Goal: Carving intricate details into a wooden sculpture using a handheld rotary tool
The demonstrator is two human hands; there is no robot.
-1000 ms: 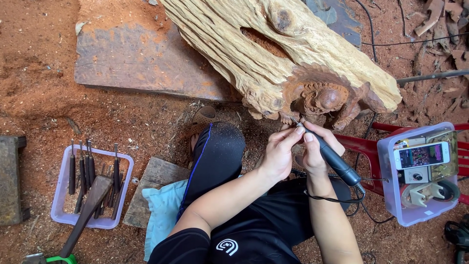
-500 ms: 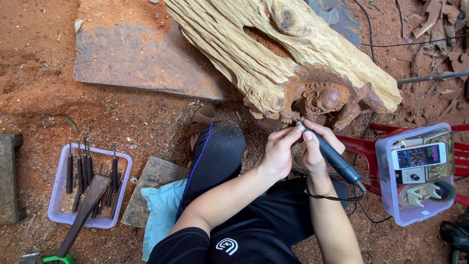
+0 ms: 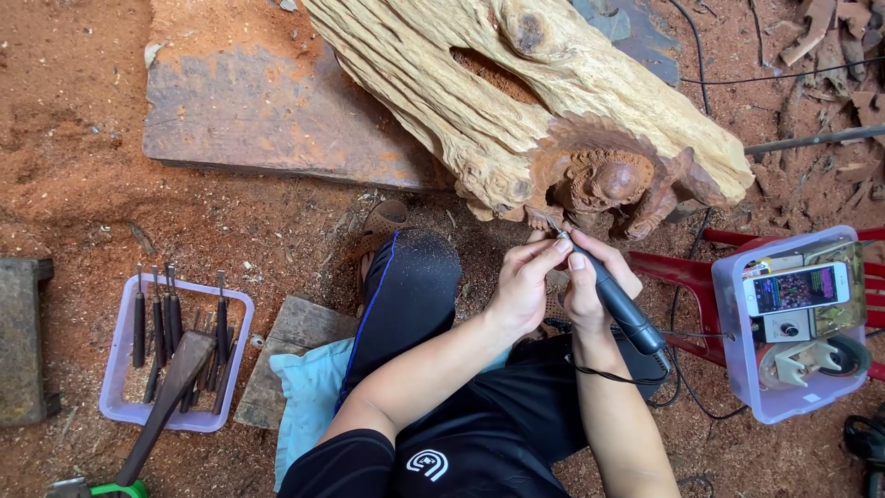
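Note:
A large pale log (image 3: 516, 92) lies across the sawdust ground, with a reddish carved figure (image 3: 604, 180) at its lower end. My right hand (image 3: 595, 277) grips a black corded rotary tool (image 3: 613, 300) like a pen, its tip touching the carving's lower left edge. My left hand (image 3: 525, 281) pinches the tool near its tip and steadies it. My knee in black trousers (image 3: 410, 277) is raised just left of the hands.
A lilac tray (image 3: 120, 369) of several chisels and a mallet sits at lower left. A clear box (image 3: 784, 369) with a phone and motor unit stands on a red stool (image 3: 682, 272) at right. A flat plank (image 3: 267, 111) lies behind.
Both hands and the tool stay at the carving's lower edge with only slight shifts; nothing was taken up or let go.

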